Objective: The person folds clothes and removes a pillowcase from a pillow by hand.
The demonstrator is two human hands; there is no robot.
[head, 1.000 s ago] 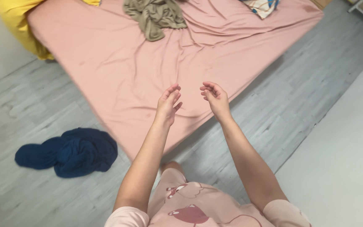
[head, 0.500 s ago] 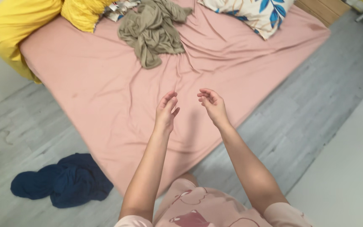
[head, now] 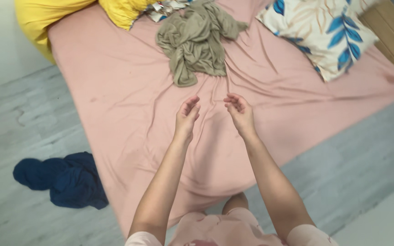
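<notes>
Fingers (head: pixel 191 105) of left hand (head: pixel 187 119) loosely curled, slightly apart, gripping nothing. Fingers (head: pixel 233 101) of right hand (head: pixel 241 114) likewise half-curled, spread a little, empty. Palms facing each other, hands close together but not touching, hovering above pink bedsheet (head: pixel 128 118); contact with sheet not clear. Both forearms stretching forward from bottom of view, bare.

Nearest thing ahead of fingertips: crumpled olive-beige garment (head: pixel 196 41), lying on sheet near the far edge of view, apart from both hands, one tail of it trailing down toward left hand. Sheet wrinkling in folds between garment and hands.

Further out: yellow pillow (head: pixel 46 18) hanging off the upper-left corner of bed, second yellow pillow (head: pixel 119 11) beside it. White pillow with blue leaf print (head: pixel 320 36) lying at upper right, well apart from hands. Dark blue clothing heap (head: pixel 62 180) sitting on grey wood-look floor (head: pixel 19 114) left of bed, just beside its edge.
</notes>
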